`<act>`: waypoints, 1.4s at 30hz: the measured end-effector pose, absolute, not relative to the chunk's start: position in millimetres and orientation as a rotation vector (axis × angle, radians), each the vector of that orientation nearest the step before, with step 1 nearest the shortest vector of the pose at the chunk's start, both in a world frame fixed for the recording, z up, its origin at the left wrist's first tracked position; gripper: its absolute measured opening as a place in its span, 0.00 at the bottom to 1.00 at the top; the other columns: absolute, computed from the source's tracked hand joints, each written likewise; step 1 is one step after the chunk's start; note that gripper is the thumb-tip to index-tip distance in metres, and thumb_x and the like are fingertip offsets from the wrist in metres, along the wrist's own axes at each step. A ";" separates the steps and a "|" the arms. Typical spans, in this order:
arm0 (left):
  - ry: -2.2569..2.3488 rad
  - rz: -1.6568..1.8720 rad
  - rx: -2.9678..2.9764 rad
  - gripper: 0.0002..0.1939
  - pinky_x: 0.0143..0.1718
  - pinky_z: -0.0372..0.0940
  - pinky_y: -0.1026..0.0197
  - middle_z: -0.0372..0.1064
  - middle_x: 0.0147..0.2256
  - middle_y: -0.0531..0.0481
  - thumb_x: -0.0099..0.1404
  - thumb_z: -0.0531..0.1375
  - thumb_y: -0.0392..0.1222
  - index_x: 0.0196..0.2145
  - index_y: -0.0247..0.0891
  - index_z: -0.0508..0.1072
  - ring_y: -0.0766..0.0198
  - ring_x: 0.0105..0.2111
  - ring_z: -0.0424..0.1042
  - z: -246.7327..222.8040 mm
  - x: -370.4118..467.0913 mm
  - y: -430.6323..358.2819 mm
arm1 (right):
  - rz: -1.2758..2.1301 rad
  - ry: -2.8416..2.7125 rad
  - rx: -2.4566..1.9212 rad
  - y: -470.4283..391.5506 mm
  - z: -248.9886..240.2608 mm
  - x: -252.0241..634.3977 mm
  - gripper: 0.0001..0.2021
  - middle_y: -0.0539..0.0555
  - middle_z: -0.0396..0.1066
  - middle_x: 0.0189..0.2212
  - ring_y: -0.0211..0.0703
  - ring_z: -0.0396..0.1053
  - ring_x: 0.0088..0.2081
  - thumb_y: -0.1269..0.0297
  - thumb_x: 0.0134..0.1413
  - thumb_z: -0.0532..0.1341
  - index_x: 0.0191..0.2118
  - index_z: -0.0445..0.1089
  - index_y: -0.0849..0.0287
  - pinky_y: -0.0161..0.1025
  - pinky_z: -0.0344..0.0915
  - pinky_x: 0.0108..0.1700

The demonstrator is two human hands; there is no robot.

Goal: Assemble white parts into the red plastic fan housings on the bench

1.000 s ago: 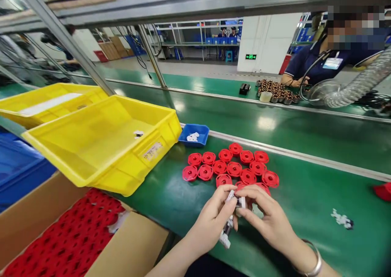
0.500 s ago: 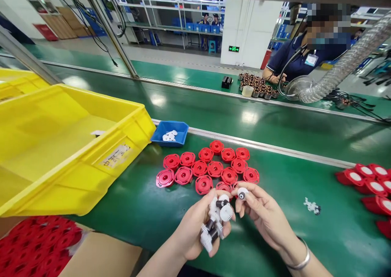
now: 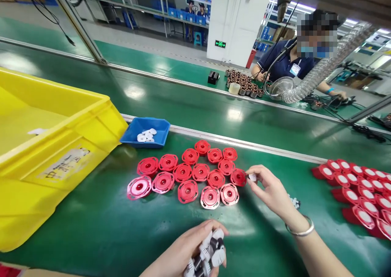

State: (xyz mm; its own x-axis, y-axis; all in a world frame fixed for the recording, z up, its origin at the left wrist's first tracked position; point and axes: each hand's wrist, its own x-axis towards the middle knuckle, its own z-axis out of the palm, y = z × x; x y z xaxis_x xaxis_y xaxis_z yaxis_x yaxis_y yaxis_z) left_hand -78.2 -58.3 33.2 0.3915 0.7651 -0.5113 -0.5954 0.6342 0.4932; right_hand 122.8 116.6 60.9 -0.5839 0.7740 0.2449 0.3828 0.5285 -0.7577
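Observation:
My left hand (image 3: 195, 244) is curled around several white gears with black shafts (image 3: 210, 248), low in the view. Between the thumb and fingers of my right hand (image 3: 269, 187) is one small white gear (image 3: 252, 177), right beside the rightmost red round part (image 3: 238, 177) of a group. Several such red parts (image 3: 187, 191) lie on the green table in loose rows, each with a small dark centre. A few small white and black pieces (image 3: 295, 202) lie partly hidden behind my right wrist.
A blue tray (image 3: 131, 136) with white discs sits beside a large yellow bin (image 3: 61, 146) at left. More red parts with white discs (image 3: 366, 187) stand at right. Across the belt, a person (image 3: 284, 57) works near copper coils (image 3: 244, 83).
My right hand has moved away from my left, forward and right, carrying the gear to the red parts. My left hand sits lower. The camera view has shifted to the right.

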 end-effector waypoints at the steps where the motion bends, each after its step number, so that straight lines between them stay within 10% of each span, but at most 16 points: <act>1: 0.781 0.851 0.246 0.22 0.14 0.58 0.74 0.74 0.26 0.42 0.67 0.55 0.59 0.42 0.36 0.72 0.68 0.17 0.70 29.8 -77.8 -57.9 | 0.803 -2.311 -0.922 123.1 60.7 124.0 0.07 0.57 0.69 0.40 0.43 0.67 0.38 0.63 0.64 0.56 0.45 0.68 0.54 0.42 0.68 0.41; 25: 0.690 0.794 0.200 0.22 0.12 0.54 0.77 0.72 0.31 0.43 0.65 0.57 0.59 0.46 0.38 0.70 0.67 0.21 0.70 15.8 -85.3 -51.8 | 0.540 -2.670 -0.796 140.5 49.7 115.5 0.09 0.57 0.73 0.42 0.45 0.72 0.42 0.64 0.67 0.54 0.50 0.65 0.54 0.46 0.71 0.44; 32: 0.719 0.805 0.202 0.22 0.11 0.59 0.75 0.72 0.30 0.43 0.66 0.56 0.59 0.46 0.37 0.70 0.67 0.20 0.69 16.3 -83.9 -52.1 | 0.361 -2.613 -0.790 127.6 48.8 123.3 0.27 0.63 0.62 0.59 0.55 0.61 0.60 0.62 0.63 0.60 0.64 0.54 0.55 0.58 0.62 0.59; 42: 0.587 0.831 0.226 0.24 0.12 0.57 0.75 0.71 0.34 0.41 0.64 0.61 0.58 0.48 0.36 0.71 0.66 0.23 0.70 11.9 -86.3 -52.7 | 0.243 -2.504 -0.735 126.7 49.8 116.0 0.19 0.62 0.69 0.54 0.53 0.67 0.56 0.67 0.65 0.57 0.60 0.63 0.54 0.56 0.66 0.57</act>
State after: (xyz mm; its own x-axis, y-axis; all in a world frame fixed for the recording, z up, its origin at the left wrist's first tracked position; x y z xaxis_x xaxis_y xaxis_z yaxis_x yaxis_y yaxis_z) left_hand -86.3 -52.7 11.9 0.5272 0.7493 -0.4007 -0.6281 0.6613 0.4101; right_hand 116.0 126.7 49.8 -0.7208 0.5464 0.4265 0.4544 0.8371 -0.3045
